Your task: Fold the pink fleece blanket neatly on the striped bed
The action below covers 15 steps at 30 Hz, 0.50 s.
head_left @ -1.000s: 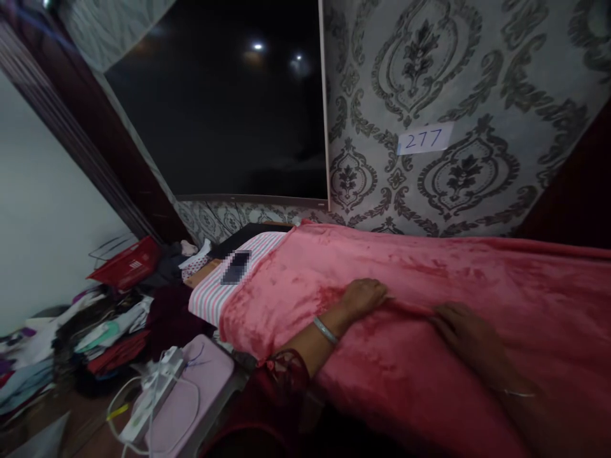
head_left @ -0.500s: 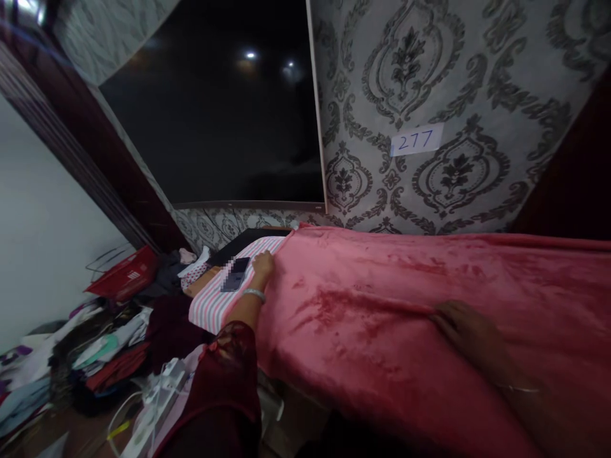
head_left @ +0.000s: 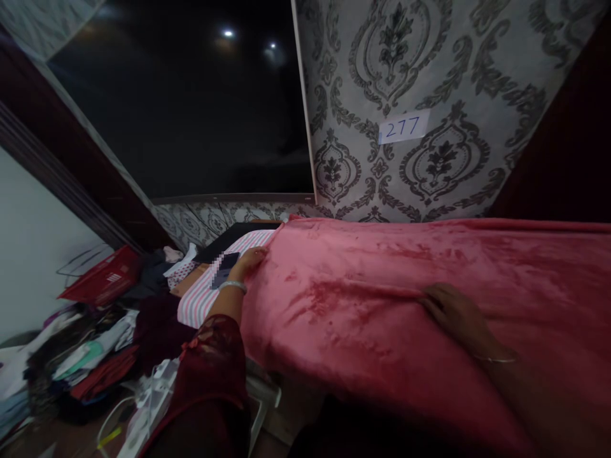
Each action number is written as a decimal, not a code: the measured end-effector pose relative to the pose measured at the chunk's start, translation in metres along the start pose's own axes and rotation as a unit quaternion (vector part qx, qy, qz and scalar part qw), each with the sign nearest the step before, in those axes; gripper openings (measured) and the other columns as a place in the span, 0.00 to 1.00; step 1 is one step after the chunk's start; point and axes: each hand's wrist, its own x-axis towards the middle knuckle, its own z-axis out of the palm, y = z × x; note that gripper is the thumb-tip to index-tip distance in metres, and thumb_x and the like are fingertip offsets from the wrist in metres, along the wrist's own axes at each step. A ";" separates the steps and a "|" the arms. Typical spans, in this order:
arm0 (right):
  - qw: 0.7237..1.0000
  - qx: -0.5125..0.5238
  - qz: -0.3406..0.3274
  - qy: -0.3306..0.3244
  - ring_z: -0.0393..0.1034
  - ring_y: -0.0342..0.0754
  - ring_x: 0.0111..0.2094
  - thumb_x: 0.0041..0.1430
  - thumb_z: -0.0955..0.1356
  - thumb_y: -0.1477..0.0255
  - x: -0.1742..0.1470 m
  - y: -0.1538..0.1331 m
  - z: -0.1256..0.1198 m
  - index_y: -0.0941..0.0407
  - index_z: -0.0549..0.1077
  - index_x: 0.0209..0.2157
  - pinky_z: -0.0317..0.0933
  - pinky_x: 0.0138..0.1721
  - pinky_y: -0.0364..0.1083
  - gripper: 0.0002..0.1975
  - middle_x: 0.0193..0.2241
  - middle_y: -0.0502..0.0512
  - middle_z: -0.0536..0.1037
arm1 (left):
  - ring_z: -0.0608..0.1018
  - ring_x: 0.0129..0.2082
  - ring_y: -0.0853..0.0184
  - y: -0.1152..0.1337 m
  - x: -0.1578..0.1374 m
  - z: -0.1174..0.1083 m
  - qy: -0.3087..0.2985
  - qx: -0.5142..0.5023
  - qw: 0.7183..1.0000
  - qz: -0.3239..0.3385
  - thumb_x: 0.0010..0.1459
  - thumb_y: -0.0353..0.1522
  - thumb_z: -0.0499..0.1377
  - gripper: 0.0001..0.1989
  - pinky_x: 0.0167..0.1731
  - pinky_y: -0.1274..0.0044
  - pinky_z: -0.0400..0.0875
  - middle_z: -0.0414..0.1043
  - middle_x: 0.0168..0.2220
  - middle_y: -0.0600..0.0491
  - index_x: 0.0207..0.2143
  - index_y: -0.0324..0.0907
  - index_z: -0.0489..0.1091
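Note:
A pink plush blanket is spread over a raised surface, with soft creases across it. At its left edge, my left hand has its fingers bent onto the cloth, holding the border. My right hand lies on the middle of the blanket, fingers and thumb closed on a ridge of fabric that runs off to the left. Beside my left hand, a dark phone-like object, partly blurred out, rests on a striped cloth.
A large dark television hangs on the patterned wall, near a paper label reading 277. Heaped clothes, a red basket and a white power strip with cables lie at the left. A pale stool-like frame shows below the blanket.
My left hand has turned its fingers rightward onto the blanket's edge. My right hand keeps its place on the fold. The whole view has shifted slightly.

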 end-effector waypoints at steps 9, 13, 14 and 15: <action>0.999 -0.005 0.026 0.036 0.72 0.55 0.35 0.69 0.60 0.63 0.000 0.000 -0.001 0.54 0.76 0.33 0.67 0.37 0.53 0.17 0.32 0.59 0.78 | 0.79 0.38 0.62 0.010 -0.009 -0.039 0.026 -0.055 0.996 0.064 0.52 0.33 0.60 0.14 0.44 0.70 0.74 0.80 0.34 0.50 0.39 0.36 0.78; 0.997 0.000 0.054 0.063 0.73 0.57 0.36 0.68 0.60 0.62 -0.001 0.000 -0.002 0.53 0.75 0.32 0.68 0.39 0.55 0.17 0.32 0.59 0.78 | 0.77 0.48 0.58 0.015 -0.016 -0.045 0.001 -0.012 0.995 0.100 0.47 0.31 0.58 0.19 0.54 0.66 0.71 0.82 0.39 0.50 0.42 0.39 0.79; 0.996 0.002 0.056 0.063 0.73 0.57 0.36 0.68 0.60 0.62 -0.001 0.000 -0.003 0.52 0.75 0.32 0.67 0.39 0.55 0.17 0.32 0.59 0.78 | 0.76 0.51 0.58 0.017 -0.017 -0.046 -0.004 0.003 0.994 0.107 0.47 0.31 0.58 0.19 0.57 0.66 0.68 0.82 0.41 0.50 0.42 0.40 0.80; 0.997 0.003 0.056 0.061 0.72 0.57 0.36 0.68 0.60 0.62 -0.001 0.000 -0.003 0.52 0.75 0.32 0.67 0.39 0.55 0.17 0.31 0.59 0.78 | 0.75 0.53 0.57 0.018 -0.018 -0.047 -0.007 0.018 0.994 0.112 0.47 0.31 0.58 0.19 0.60 0.66 0.65 0.82 0.42 0.50 0.42 0.40 0.80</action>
